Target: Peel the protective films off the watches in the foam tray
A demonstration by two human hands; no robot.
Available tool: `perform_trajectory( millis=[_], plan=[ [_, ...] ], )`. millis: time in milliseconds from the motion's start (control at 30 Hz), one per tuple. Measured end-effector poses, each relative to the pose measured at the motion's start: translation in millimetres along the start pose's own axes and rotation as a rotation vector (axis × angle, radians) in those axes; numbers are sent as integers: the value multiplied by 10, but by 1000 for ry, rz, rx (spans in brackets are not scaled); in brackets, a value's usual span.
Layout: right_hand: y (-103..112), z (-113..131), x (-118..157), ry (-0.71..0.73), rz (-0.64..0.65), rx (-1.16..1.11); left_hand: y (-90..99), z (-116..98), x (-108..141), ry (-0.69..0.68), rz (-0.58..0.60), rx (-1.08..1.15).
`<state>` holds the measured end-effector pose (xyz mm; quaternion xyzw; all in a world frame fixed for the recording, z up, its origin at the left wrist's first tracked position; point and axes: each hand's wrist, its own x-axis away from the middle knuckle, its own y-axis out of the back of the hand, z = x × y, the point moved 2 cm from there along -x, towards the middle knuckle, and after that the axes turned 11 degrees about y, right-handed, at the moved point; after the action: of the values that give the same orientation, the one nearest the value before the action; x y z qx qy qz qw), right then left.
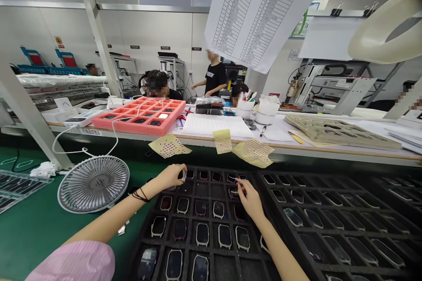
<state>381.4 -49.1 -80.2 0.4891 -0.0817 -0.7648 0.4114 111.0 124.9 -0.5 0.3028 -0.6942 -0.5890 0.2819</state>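
A black foam tray (227,268) lies before me, its compartments holding several smartwatch bodies without straps, such as this pale-framed one (202,234). My left hand (172,176) is at the tray's far left corner, with thumb and fingers closed on a smartwatch body (181,176). Over the far right part of the same tray is my right hand (249,197), its fingers bent together beside a dark smartwatch body (233,192). Whatever lies between those right fingertips is too small to make out.
A second black tray (321,207) of watch bodies adjoins on the right. A grey fan (93,184) stands left on the green mat (33,239). Yellow sticker sheets (253,151) hang off the shelf edge, below a pink foam tray (138,114). Printed paper (263,13) hangs overhead; people work beyond.
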Motion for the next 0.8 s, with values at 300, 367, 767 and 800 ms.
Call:
perform_trajectory(
  millis=[300, 367, 767, 800],
  plan=[
    [-1, 12, 1, 14, 69, 5, -165, 236, 19, -12, 202, -93],
    [-11, 10, 12, 11, 77, 3, -198, 238, -26, -17, 207, -91],
    [-216, 347, -126, 49, 140, -224, -111, 407, 419, 21, -120, 166],
    [-304, 462, -181, 14, 171, -312, -88, 381, 493, 26, -159, 190]
  ],
)
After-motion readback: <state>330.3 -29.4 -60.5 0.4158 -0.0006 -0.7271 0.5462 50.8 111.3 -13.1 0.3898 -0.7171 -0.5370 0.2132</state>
